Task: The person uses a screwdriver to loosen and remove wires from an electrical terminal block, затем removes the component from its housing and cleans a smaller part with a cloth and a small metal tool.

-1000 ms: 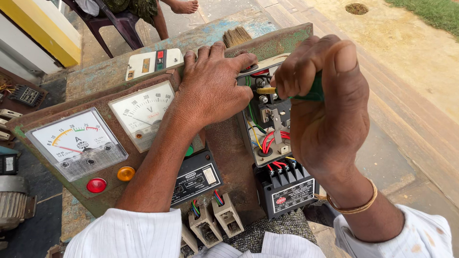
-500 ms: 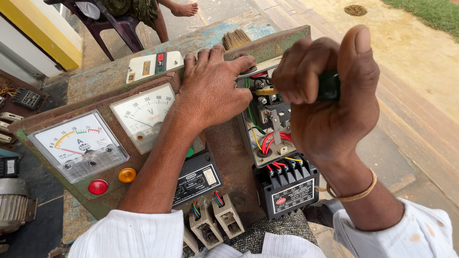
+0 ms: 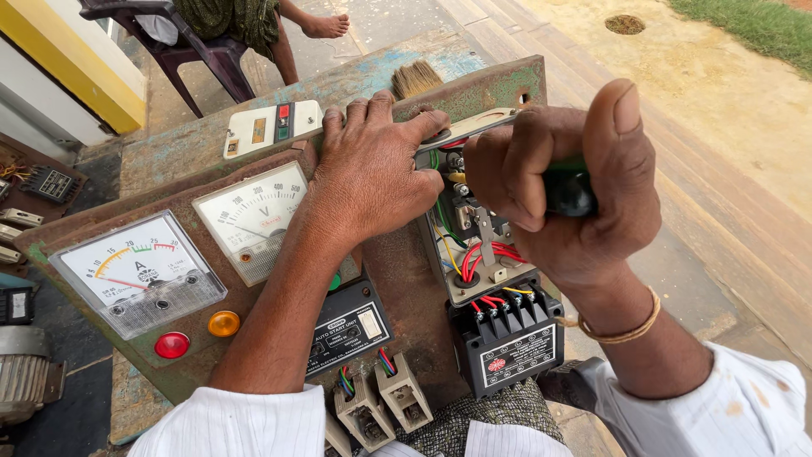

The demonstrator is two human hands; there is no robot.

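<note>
On the rusty panel (image 3: 406, 271): a rectangular black-and-white label (image 3: 348, 332) sits at lower centre, and a white-bordered black label with red emblem (image 3: 518, 357) at lower right.

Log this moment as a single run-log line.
left hand: flat on rusty panel | right hand: gripping green-handled tool over open wired unit | tool tip: hidden

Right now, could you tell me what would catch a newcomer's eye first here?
Two hands at centre: the left hand lies flat on a rusty panel, and the right hand grips a green tool handle over red and yellow wiring. Two white meters sit lower left above red and orange lamps.
</note>
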